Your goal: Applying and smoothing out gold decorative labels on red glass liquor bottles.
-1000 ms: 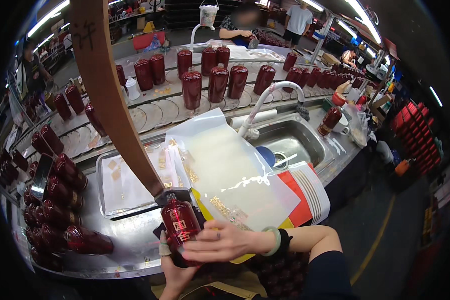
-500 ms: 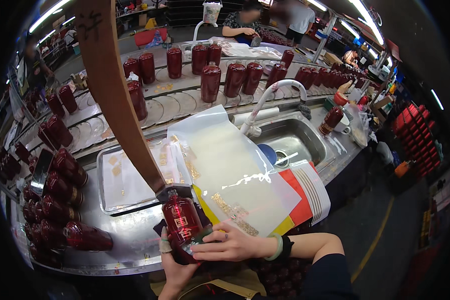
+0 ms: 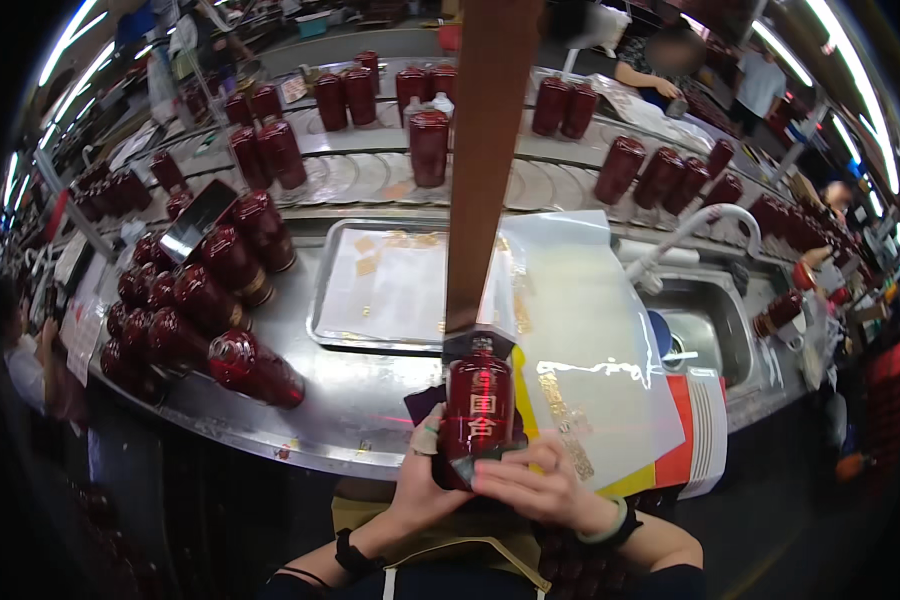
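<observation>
A glossy dark-red bottle (image 3: 478, 405) with pale lettering leans in front of me, its neck at the dark angular end of a wooden post (image 3: 488, 180). Around its lower left side my left hand (image 3: 428, 478) is closed, a pale wrap on one finger. My right hand (image 3: 542, 482) presses a small dark-green pad (image 3: 478, 464) against the bottle's lower front; the pad's exact kind cannot be made out. Dark cloth (image 3: 425, 402) shows behind the bottle. To the right lies a translucent sheet (image 3: 595, 330) with a strip of gold transfers (image 3: 566, 425).
Several red bottles (image 3: 257, 370) lie stacked at the left beside a phone-like dark slab (image 3: 198, 220). A metal tray (image 3: 320, 318) holds paper with gold pieces. At the right are a sink (image 3: 735, 345) and a white faucet (image 3: 710, 215). Behind runs a conveyor (image 3: 360, 180) with bottles; a co-worker (image 3: 655, 75) sits beyond.
My view has swung left, so the bench appears shifted right and the post upright. Both hands stay on the bottle; the right hand with the pad is still at its lower part.
</observation>
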